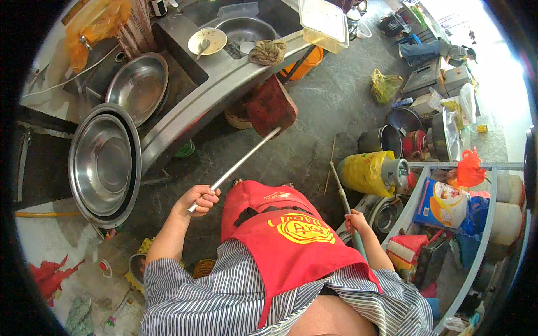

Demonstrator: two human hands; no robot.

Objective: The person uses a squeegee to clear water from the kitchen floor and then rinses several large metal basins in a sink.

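Observation:
My left hand (200, 200) is closed around the lower end of a metal handle, whose far end joins a red long-handled dustpan (272, 107). The dustpan is beside the sink counter, above a round container partly hidden behind it. My right hand (356, 221) grips a long pole (341, 190), pale at its far part and greenish near my sleeve. A thin stick (330, 166) lies near the pole's far end; whether they are joined I cannot tell. A red apron (294, 227) with yellow print covers my front.
A steel sink counter (235, 75) with basins runs along the left. A gas cylinder (374, 173) in yellow wrapping, metal pots (380, 138) and a shelf rack (483, 248) with bags stand at the right. Far off is a person (441, 50) beside boxes; a yellow-green bag (384, 87) lies on the floor.

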